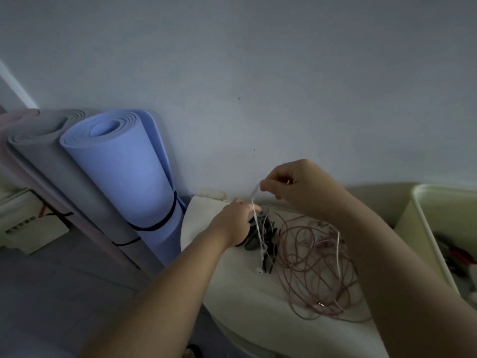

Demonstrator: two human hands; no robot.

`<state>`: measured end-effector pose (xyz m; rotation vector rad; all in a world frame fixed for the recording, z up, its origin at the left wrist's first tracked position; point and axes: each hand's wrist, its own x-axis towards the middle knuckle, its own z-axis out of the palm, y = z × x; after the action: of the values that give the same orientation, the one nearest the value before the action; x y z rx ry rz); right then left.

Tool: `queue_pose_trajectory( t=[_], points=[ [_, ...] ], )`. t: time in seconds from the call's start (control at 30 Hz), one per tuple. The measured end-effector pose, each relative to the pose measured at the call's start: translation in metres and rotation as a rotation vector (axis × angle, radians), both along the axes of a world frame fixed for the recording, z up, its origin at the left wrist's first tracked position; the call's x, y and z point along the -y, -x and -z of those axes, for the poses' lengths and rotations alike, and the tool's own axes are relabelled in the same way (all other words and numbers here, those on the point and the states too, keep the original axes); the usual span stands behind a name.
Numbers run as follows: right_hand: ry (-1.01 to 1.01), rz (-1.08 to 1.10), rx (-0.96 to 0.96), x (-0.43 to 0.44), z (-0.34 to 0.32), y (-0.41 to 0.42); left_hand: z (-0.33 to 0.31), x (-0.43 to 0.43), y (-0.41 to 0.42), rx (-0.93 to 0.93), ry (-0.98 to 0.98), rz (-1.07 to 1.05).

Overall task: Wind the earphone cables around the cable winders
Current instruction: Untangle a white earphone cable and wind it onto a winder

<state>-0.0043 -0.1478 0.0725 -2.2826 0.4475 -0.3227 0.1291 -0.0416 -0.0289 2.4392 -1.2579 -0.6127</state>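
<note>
A white earphone cable (259,228) hangs from my right hand (291,184), which pinches its upper end above the table; its earbuds (259,270) dangle near the white table top (232,288). My left hand (233,223) reaches over a heap of dark cable winders (268,239), its fingers at the white cable and the heap; what they hold is hidden. To the right lies a loose tangle of pinkish-brown earphone cables (309,267) with another white cable (338,249) across it.
Rolled mats, one blue (124,182) and one grey (51,161), lean on the wall at the left of the table. A pale bin (423,228) with things in it stands at the right. The wall runs just behind the table.
</note>
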Motion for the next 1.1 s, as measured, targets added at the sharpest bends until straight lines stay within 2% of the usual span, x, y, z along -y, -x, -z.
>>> queue_pose_trajectory(
  t=[0.17, 0.37, 0.53, 0.77, 0.87, 0.93, 1.1],
  points=[
    [0.023, 0.02, -0.027, 0.009, 0.0, 0.002, 0.01, 0.021, -0.004, 0.162, -0.07, 0.222],
    [0.004, 0.005, 0.022, 0.01, -0.003, 0.004, 0.019, 0.041, -0.009, 0.157, -0.186, 0.17],
    [-0.001, 0.008, 0.026, 0.012, -0.003, 0.004, 0.02, 0.05, -0.01, 0.067, -0.15, 0.103],
    [-0.017, 0.029, 0.041, 0.016, -0.01, 0.006, 0.012, 0.052, -0.015, 0.295, -0.195, 0.23],
    [-0.017, 0.035, 0.049, 0.015, -0.012, 0.007, -0.006, 0.047, -0.015, 0.429, -0.14, 0.289],
    [-0.019, 0.025, 0.054, 0.014, -0.014, 0.008, -0.021, 0.04, -0.015, 0.41, -0.097, 0.275],
    [0.01, 0.004, 0.066, 0.005, -0.027, 0.013, -0.06, 0.018, -0.019, 0.269, -0.173, 0.113]
  ],
)
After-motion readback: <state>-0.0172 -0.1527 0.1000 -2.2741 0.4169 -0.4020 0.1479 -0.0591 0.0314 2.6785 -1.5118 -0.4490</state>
